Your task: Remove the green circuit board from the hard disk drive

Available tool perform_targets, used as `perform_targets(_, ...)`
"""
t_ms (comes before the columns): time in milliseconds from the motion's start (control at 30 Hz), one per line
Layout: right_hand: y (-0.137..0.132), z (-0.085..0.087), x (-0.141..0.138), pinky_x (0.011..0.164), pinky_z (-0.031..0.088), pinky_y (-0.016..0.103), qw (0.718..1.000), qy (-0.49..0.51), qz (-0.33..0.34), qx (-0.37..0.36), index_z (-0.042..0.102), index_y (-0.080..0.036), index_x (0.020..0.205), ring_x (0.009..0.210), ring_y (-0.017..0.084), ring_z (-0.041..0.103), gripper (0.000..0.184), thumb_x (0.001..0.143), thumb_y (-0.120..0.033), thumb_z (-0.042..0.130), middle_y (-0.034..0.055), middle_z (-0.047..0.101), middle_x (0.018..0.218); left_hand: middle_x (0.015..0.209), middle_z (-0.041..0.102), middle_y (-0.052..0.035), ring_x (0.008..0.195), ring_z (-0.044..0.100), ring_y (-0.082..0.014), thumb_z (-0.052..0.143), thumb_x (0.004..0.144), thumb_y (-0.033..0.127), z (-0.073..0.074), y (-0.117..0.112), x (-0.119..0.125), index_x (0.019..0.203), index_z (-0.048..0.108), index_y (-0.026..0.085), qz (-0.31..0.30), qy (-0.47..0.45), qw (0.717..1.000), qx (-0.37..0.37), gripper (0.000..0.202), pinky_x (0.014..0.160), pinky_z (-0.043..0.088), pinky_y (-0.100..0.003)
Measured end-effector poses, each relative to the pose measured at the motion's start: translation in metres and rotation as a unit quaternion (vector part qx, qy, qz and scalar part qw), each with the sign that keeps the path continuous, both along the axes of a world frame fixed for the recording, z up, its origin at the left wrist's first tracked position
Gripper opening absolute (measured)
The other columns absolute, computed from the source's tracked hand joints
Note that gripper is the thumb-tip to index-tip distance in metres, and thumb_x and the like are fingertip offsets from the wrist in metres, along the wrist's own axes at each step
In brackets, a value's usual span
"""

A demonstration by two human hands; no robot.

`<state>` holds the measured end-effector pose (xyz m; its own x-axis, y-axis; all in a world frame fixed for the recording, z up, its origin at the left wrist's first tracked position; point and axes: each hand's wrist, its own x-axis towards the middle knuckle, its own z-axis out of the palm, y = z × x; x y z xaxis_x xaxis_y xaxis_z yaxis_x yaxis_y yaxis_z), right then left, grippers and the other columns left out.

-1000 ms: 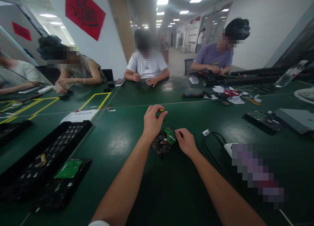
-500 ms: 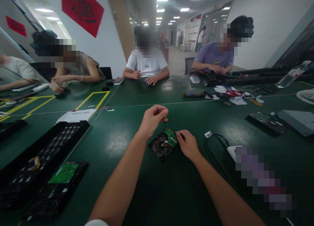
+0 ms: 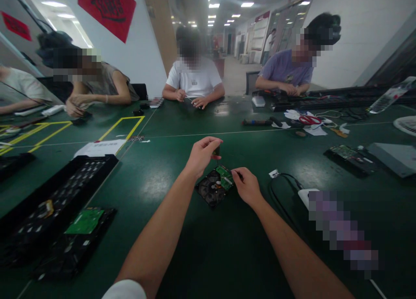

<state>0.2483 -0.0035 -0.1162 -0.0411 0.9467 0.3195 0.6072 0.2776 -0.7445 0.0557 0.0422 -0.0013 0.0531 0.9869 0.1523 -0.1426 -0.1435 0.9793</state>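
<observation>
A hard drive [image 3: 210,194] with a green circuit board [image 3: 225,173] on its far side lies on the dark green table [image 3: 156,212]. Above that board, the fingers of my left hand [image 3: 202,156] are closed around the handle of a small screwdriver [image 3: 217,153], its thin shaft pointing down to the drive's far edge. My right hand [image 3: 247,186] pinches the drive's right-hand edge between thumb and fingers. Whether the screwdriver tip sits in a screw is too small to tell.
A long black tray [image 3: 61,195] and another drive with a green board [image 3: 85,221] are on the left. Right of my hands lies a black cable [image 3: 271,199]; farther off are another drive [image 3: 351,160] and a grey box [image 3: 394,158]. Several people sit across the table.
My left hand has turned slightly about the screwdriver, and its fingers have shifted on the handle. The drive and my right hand keep their places; the view has tilted a little.
</observation>
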Motion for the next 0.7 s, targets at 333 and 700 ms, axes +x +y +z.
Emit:
perform_targets(333,0.0003,0.0007,0.0004,0.08,0.051,0.036,1.0,-0.001,0.002,0.003,0.073,-0.023,0.097,0.09,0.023,0.068,0.028,0.104,-0.04,0.052,0.0081,0.075,0.101,0.097,0.069,-0.0076,0.094,0.066,-0.0198,0.066,0.092,0.039,-0.0011,0.0,0.002,0.09,0.068,0.018,-0.027,-0.031,0.999,-0.004,0.021,0.074,0.066,-0.035)
perform_targets(700,0.0009,-0.0013,0.0016,0.08,0.051,0.036,1.0,-0.003,0.004,0.004,0.073,-0.024,0.097,0.092,0.024,0.069,0.028,0.104,-0.04,0.052,0.0077,0.075,0.101,0.096,0.068,-0.0057,0.087,0.062,-0.0178,0.067,0.092,0.047,-0.0062,0.0031,-0.0037,0.092,0.076,0.022,-0.015,0.077,0.996,0.041,0.027,0.063,0.058,-0.023)
